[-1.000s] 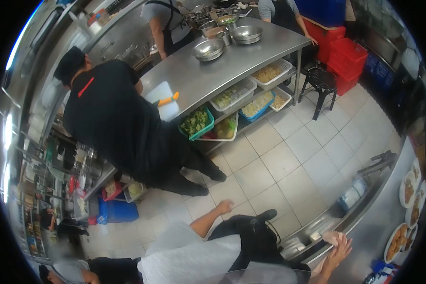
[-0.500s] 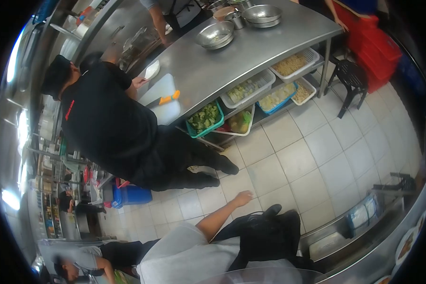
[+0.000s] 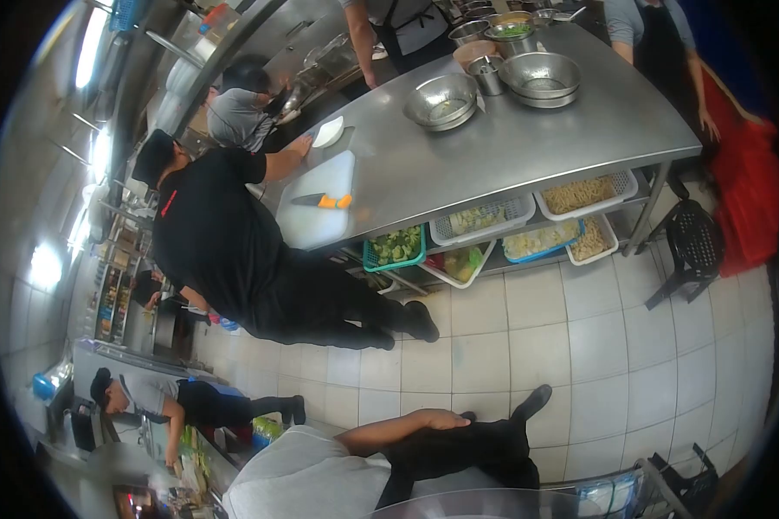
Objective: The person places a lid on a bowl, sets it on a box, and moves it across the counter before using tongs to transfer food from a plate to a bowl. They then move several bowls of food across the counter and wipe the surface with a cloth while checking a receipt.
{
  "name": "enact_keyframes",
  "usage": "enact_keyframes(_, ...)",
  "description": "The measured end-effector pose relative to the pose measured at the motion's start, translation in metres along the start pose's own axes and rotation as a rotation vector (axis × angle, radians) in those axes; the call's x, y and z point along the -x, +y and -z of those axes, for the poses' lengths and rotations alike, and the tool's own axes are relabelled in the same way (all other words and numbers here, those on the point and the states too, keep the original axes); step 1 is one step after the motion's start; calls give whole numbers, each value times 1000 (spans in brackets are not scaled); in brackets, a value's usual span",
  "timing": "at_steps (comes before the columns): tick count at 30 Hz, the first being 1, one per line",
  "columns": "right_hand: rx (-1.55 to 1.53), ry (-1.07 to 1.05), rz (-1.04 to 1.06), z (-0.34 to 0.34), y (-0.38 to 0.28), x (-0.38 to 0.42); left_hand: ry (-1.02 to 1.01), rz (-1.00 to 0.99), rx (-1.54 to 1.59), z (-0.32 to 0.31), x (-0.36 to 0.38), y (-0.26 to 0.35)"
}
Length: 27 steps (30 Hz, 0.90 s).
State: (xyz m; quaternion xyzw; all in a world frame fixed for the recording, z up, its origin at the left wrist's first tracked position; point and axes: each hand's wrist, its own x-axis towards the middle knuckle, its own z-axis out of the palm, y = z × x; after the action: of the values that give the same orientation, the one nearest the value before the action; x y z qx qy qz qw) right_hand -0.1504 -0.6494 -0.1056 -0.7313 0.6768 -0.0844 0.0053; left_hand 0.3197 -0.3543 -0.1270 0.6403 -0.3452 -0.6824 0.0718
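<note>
Neither my left hand nor my right hand is in view. Close at the bottom, a person in a grey shirt point(image 3: 299, 476) and black apron has an arm down, that person's hand point(image 3: 446, 419) beside the apron. Across the floor, a person in black point(image 3: 221, 238) leans over a long steel table point(image 3: 389, 160), one hand near a white dish point(image 3: 329, 132). A knife with an orange handle point(image 3: 334, 201) lies on a white cutting board point(image 3: 320, 186).
Metal bowls point(image 3: 441, 99) stand on the table. Food baskets point(image 3: 394, 246) sit on its lower shelf. A black stool point(image 3: 692, 238) stands by red fabric point(image 3: 757, 199). Other people work behind the table and at lower left. A metal rack point(image 3: 640, 489) is at lower right.
The view has shifted, so the table sits further right and more people show behind it. The nearby person in grey has brought the outstretched hand in beside the apron.
</note>
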Motion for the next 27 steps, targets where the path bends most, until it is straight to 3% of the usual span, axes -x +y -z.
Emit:
enact_keyframes(1, 5, -4, 1, -11, 7, -16, 46, 99, -2, 2, 5, 11)
enact_keyframes(5, 38, 10, 13, -42, 38, -78, 104, 51, 66, 7, -7, 9)
enact_keyframes(10, 79, 38, -33, -78, 75, -111, -104, 211, 313, 9, -31, -3)
enact_keyframes(13, 112, 53, -91, -95, 100, -103, -134, 229, 310, 11, -35, -8)
enact_keyframes(16, 144, 84, -148, -102, 117, -91, -82, 51, 203, 15, -26, -1)
enact_keyframes(18, 164, 112, -193, -103, 124, -78, -97, 58, 117, 14, -37, -24)
enact_keyframes(23, 273, 172, -457, -71, 149, 56, -174, 37, -88, 29, -38, -33)
enact_keyframes(25, 327, 200, -580, -51, 150, 131, -342, -184, 93, 32, -52, -47)
enact_keyframes(27, 374, 212, -724, -41, 131, 228, -417, -88, 30, 38, -39, -38)
